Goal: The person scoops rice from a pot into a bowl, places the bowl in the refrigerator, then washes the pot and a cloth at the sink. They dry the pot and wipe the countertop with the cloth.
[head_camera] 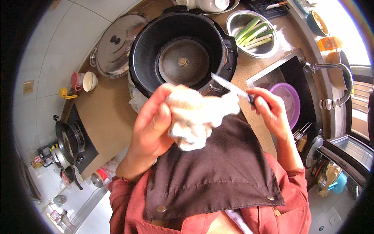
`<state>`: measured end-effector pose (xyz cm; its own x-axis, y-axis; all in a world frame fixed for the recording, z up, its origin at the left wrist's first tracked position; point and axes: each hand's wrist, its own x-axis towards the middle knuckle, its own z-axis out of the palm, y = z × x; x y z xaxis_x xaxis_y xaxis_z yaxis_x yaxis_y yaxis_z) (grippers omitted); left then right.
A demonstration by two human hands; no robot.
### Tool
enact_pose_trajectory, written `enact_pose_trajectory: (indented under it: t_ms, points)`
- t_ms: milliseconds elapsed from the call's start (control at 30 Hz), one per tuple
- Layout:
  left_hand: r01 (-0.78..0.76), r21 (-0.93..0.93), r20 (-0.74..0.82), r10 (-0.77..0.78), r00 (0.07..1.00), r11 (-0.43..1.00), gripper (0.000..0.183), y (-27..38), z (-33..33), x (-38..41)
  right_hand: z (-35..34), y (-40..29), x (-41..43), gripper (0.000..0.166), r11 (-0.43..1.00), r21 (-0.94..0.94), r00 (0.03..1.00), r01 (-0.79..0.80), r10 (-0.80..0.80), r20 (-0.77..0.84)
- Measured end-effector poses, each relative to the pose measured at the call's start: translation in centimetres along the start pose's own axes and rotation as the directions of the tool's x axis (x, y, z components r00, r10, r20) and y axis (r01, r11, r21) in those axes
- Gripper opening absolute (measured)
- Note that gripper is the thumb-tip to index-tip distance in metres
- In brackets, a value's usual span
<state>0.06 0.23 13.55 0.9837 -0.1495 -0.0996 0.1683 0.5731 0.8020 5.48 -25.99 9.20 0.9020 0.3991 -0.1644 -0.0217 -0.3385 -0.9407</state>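
A crumpled white cloth is bunched in my left hand, held up in front of the dark apron. My right hand grips the dark handle of a small knife, its blade pointing up and to the left. Beyond both hands stands the black body of an electric pressure cooker, without its lid. Its inner pot is out, so the round heating plate shows at the bottom. Part of the near rim is hidden behind my left hand and the cloth.
A steel bowl of cut scallions sits right of the cooker. Farther right is the sink with a purple basin under a curved faucet. A large metal lid lies left; a stove is at the lower left.
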Motion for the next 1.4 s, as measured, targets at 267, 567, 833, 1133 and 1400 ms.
enact_pose_trajectory:
  t_ms: [267, 567, 833, 1133, 1400]
  points:
    - [0.006, -0.039, 0.428, 0.011, 0.904, 0.999, 0.028, 0.6, 4.8, 7.9, -3.2, -1.2, -5.4, 0.027, 0.96, 0.156, 0.847, 0.234, -0.123, -0.518]
    - [-0.182, 0.844, 0.212, -0.003, 0.977, 0.504, 0.017, -4.2, -4.8, 11.2, -0.2, -3.9, -5.1, 0.027, 0.646, -0.76, 0.968, 0.066, -0.225, -0.107]
    - [-0.239, 0.802, 0.212, 0.113, 0.971, 0.548, 0.021, -4.6, -3.8, 8.9, 1.2, -4.2, -1.1, 0.029, 0.43, -0.868, 0.965, 0.249, -0.182, 0.187]
    - [-0.132, 0.988, 0.148, 0.786, 0.6, -0.085, 0.047, -1.7, -13.1, 2.3, 3.0, -7.0, -1.3, 0.032, 0.443, -0.874, 0.978, 0.198, -0.03, 0.206]
    - [0.183, 0.054, -0.547, -0.124, 0.828, 0.982, 0.051, -8.8, -13.1, -3.9, 5.9, -10.8, -1.0, 0.04, 0.418, -0.878, 0.915, 0.233, 0.21, 0.343]
